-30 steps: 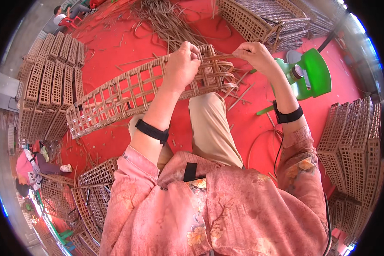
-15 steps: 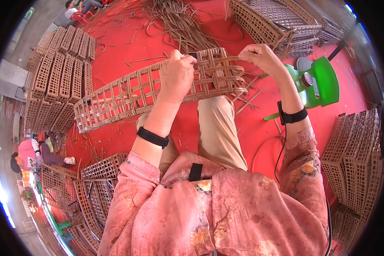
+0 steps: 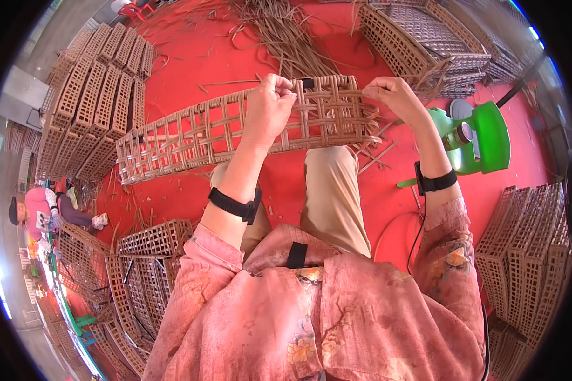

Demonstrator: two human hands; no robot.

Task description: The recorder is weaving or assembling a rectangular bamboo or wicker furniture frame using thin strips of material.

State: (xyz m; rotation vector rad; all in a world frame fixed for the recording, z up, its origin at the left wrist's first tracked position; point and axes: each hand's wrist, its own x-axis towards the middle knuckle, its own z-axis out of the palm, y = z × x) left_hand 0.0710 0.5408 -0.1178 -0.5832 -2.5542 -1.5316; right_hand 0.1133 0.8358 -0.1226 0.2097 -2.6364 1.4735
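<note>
A long brown woven rattan panel (image 3: 190,138) slants across my view, its right end the closer-woven part, above my knees. My left hand (image 3: 270,114) is closed at its upper edge, thumb and forefinger brought together beside a dark patch on the rim. At the upper right corner my right hand (image 3: 397,98) pinches what looks like the end of a flat rattan strip (image 3: 349,93); its fingertips hide the very end. Several loose strip ends stick out from the panel's right side.
A heap of long rattan strips (image 3: 286,38) lies ahead on the red floor. Stacked woven frames stand at left (image 3: 89,95), back right (image 3: 419,38) and right (image 3: 521,247). A green plastic stool (image 3: 492,140) holds a jar (image 3: 457,136). Someone in pink (image 3: 41,206) bends at far left.
The panel and both hands sit slightly farther right in view, along with the surroundings. My right hand is lower against the panel's corner, and my left hand's grip has loosened to a pinch.
</note>
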